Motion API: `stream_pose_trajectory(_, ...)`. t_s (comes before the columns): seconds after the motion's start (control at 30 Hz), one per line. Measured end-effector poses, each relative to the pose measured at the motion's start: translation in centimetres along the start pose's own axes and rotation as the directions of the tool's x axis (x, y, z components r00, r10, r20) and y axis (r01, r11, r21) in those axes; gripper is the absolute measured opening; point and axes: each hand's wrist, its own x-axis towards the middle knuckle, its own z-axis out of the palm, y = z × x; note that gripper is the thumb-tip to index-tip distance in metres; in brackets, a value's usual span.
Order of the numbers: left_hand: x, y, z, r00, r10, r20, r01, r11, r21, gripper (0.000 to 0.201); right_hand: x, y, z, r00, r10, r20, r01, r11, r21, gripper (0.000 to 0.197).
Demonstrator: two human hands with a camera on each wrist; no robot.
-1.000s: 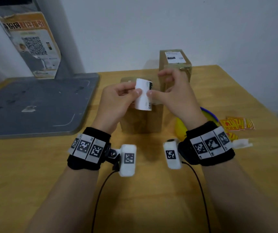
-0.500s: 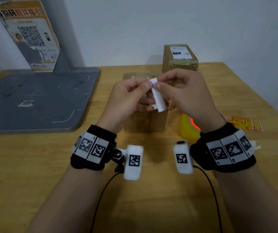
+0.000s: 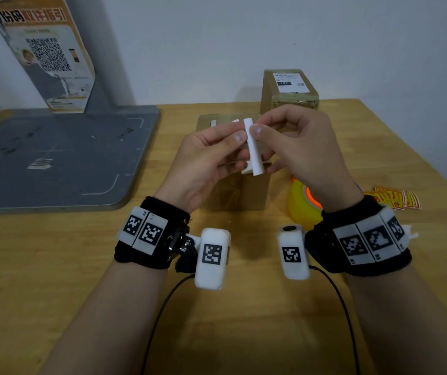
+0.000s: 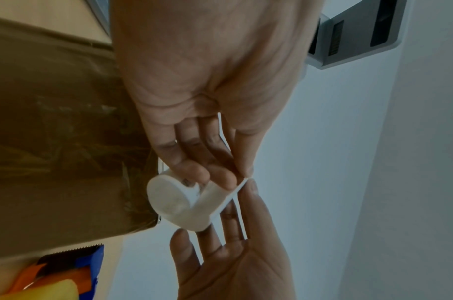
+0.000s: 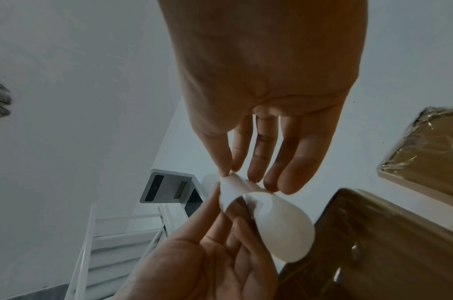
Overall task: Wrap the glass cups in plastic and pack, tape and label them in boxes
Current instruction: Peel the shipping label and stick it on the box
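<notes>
Both hands hold a curled white label (image 3: 252, 147) in the air above a taped cardboard box (image 3: 240, 189). My left hand (image 3: 240, 136) pinches the label's upper edge between thumb and forefinger; my right hand (image 3: 256, 129) pinches the same edge from the other side. In the left wrist view the label (image 4: 184, 203) curls into a loop below the touching fingertips. The right wrist view shows the label (image 5: 279, 225) bulging like a drop over the box (image 5: 379, 243). A second taped box (image 3: 290, 89) with a printed label on top stands at the table's far edge.
A yellow tape dispenser (image 3: 302, 205) with an orange core lies right of the near box. Red and yellow stickers (image 3: 392, 197) lie at the right. A grey stand base (image 3: 54, 158) covers the table's left side, and a poster with a QR code (image 3: 46, 54) leans on its post.
The label has turned from showing its printed face to edge-on and curled. Both hands have risen slightly, and their fingertips have moved to the label's top edge.
</notes>
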Motion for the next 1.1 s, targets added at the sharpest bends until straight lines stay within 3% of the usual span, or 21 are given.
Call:
stream_pose_trajectory(0.17, 0.1, -0.1, 0.1, 1.000, 0.011, -0.019, -0.012, 0.999, -0.034, 0.028, -0.2, -0.3, 0.1, 0.999, 0.007, 0.032, -0.007, 1.000, 0.002, 0.007)
stream_pose_trajectory(0.4, 0.3, -0.4, 0.1, 0.992, 0.040, -0.116, -0.033, 0.997, 0.064, 0.019, -0.3, -0.3, 0.0, 0.998, 0.000, 0.064, -0.001, 1.000, 0.016, 0.010)
stream_pose_trajectory(0.63, -0.3, 0.1, 0.9, 0.985, 0.120, -0.123, -0.107, 0.989, 0.104, 0.014, -0.1, 0.0, -0.1, 1.000, -0.002, 0.024, 0.001, 0.999, 0.047, 0.012)
stream_pose_trajectory(0.77, -0.4, 0.2, 1.0, 0.981, 0.124, -0.146, -0.110, 0.989, 0.103, 0.024, -0.1, 0.1, -0.1, 1.000, -0.012, 0.019, 0.011, 0.999, 0.049, 0.008)
stream_pose_trajectory(1.1, -0.3, 0.2, 1.3, 0.967, 0.127, -0.222, -0.096, 0.985, 0.143, 0.014, 0.0, 0.4, 0.2, 0.999, -0.020, -0.026, 0.019, 1.000, -0.022, 0.009)
